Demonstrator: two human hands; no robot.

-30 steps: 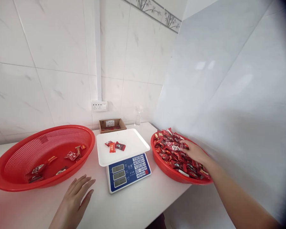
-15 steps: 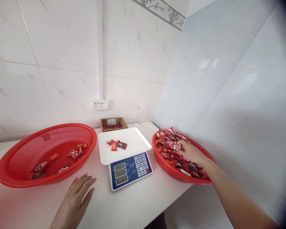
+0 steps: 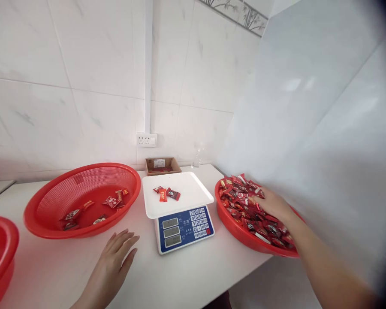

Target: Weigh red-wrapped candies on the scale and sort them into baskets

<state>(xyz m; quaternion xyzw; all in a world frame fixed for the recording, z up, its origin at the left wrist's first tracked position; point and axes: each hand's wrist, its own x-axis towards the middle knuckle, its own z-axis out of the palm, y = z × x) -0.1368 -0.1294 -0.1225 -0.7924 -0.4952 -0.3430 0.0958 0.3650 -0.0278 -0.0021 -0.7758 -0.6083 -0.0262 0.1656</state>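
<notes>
My right hand [image 3: 275, 206] reaches into the full red basket [image 3: 236, 229] on the right. Its fingers curl onto a wrapped candy [image 3: 258, 194] among the heap of red and dark packets [image 3: 241, 199]; the fingertips are partly hidden. My left hand [image 3: 114, 259] hovers over the white table with its fingers stretched and nothing in them, in front of the scale and the left basket. Between the baskets stands a digital scale [image 3: 183, 229] with a blue keypad. Several wrapped candies [image 3: 173, 194] lie on its white tray [image 3: 193, 189].
A red basket [image 3: 35, 214] with several scattered candies stands left of the scale. Part of another red basket [image 3: 11, 240] shows at the left edge. Behind the scale are a small cardboard box [image 3: 162, 164] and a clear plastic bottle [image 3: 197, 159]. A grey wall bounds the right side.
The view has swung left, bringing more of the far-left basket into sight. My right hand has shifted a little among the candies. My left hand stays open above the table.
</notes>
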